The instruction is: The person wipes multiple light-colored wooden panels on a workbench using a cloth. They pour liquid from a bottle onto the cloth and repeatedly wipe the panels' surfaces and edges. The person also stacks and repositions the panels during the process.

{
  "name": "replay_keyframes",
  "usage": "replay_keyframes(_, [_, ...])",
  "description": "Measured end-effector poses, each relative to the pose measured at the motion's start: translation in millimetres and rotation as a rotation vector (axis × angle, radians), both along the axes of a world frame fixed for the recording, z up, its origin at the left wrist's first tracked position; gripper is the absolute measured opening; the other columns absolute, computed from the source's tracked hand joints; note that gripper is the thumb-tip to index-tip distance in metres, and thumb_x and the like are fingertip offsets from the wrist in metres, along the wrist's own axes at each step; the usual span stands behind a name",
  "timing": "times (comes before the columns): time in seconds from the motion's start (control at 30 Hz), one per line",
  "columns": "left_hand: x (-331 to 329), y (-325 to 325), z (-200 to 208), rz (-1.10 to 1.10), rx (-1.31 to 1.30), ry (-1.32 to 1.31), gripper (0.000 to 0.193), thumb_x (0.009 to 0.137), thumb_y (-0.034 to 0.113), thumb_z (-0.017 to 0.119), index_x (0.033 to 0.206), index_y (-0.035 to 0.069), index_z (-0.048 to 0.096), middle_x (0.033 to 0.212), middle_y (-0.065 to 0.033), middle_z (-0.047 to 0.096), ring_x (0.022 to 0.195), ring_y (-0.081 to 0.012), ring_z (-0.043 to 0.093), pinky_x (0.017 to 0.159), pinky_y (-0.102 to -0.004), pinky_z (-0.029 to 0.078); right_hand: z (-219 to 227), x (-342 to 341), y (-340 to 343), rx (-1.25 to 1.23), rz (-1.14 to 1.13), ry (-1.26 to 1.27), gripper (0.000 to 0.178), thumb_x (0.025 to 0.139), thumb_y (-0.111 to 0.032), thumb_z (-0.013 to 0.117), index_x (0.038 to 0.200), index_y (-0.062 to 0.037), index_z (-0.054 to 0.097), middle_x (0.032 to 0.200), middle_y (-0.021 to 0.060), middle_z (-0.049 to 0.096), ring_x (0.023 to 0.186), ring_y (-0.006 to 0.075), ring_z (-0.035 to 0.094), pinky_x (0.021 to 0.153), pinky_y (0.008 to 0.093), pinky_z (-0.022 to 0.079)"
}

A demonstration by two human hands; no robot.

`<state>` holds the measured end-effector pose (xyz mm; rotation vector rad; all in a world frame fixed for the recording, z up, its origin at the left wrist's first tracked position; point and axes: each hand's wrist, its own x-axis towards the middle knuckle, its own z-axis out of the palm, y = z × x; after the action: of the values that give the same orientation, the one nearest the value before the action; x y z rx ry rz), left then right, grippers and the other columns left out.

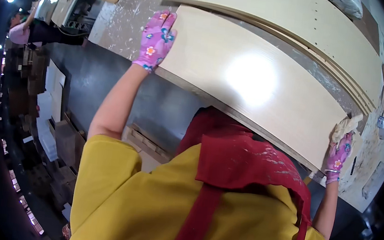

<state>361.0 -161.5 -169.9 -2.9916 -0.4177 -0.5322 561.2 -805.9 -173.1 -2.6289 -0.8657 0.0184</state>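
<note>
A long cream panel (pixel 253 79) lies across a paint-spattered workbench (pixel 128 18), with glare on its middle. My left hand (pixel 156 40), in a pink flowered glove, grips the panel's left end with the fingers curled over the edge. My right hand (pixel 338 155), in a matching glove, sits at the panel's right end and is closed on a crumpled pale cloth (pixel 346 127) pressed against that corner. My yellow shirt and red apron fill the lower middle of the view and hide the panel's near edge.
A stack of similar cream panels with small drilled holes (pixel 284 17) lies just behind the held one. Small tools and scraps lie on the bench at the right (pixel 383 125). Another person bends over at the upper left (pixel 22 32). Stacked wood pieces stand at the left (pixel 64 143).
</note>
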Motion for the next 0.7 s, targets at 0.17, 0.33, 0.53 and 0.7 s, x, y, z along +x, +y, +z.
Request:
replay_keyframes(0.17, [0.1, -6.4, 3.0, -0.073, -0.266, -0.053, 0.039, 0.088, 0.016, 0.054, 0.127, 0.012, 0.058, 0.128, -0.0113, 0.057, 0.121, -0.0318, 0.051, 0.100, -0.0419, 0.042, 26.4, -59.0, 198.7, -0.340, 0.290, 0.021, 0.058, 0.078, -0.025, 0.062, 0.127, 0.0027, 0.050, 0.128, 0.0275, 0.047, 0.122, 0.0446, 0.041, 0.109, 0.0538, 0.025])
replay_keyframes(0.33, [-4.5, 19.3, 0.0, -0.179, -0.461, -0.028, 0.040, 0.087, 0.014, 0.051, 0.126, 0.013, 0.060, 0.128, -0.0123, 0.058, 0.120, -0.0311, 0.052, 0.101, -0.0407, 0.042, 3.2, -119.8, 440.0, 0.159, 0.905, 0.044, 0.055, 0.077, -0.037, 0.065, 0.125, -0.0110, 0.055, 0.135, 0.0170, 0.048, 0.126, 0.0389, 0.042, 0.110, 0.0570, 0.023])
replay_keyframes(0.53, [-3.4, 63.0, 29.9, -0.352, -0.436, 0.205, 0.044, 0.090, 0.011, 0.046, 0.134, 0.016, 0.053, 0.131, -0.0166, 0.055, 0.123, -0.0331, 0.050, 0.105, -0.0409, 0.039, 20.0, -90.8, 450.1, -0.219, 0.881, -0.034, 0.058, 0.076, -0.036, 0.069, 0.128, -0.0149, 0.054, 0.135, 0.0132, 0.051, 0.128, 0.0315, 0.045, 0.110, 0.0512, 0.027])
replay_keyframes(0.7, [1.6, 64.4, 39.7, -0.309, -0.586, 0.213, 0.047, 0.092, 0.009, 0.042, 0.138, 0.016, 0.048, 0.133, -0.0191, 0.053, 0.124, -0.0351, 0.048, 0.105, -0.0425, 0.039, 13.4, -78.4, 484.5, -0.035, 0.642, -0.125, 0.047, 0.077, -0.033, 0.066, 0.119, -0.0136, 0.059, 0.127, 0.0118, 0.056, 0.114, 0.0303, 0.053, 0.101, 0.0480, 0.036])
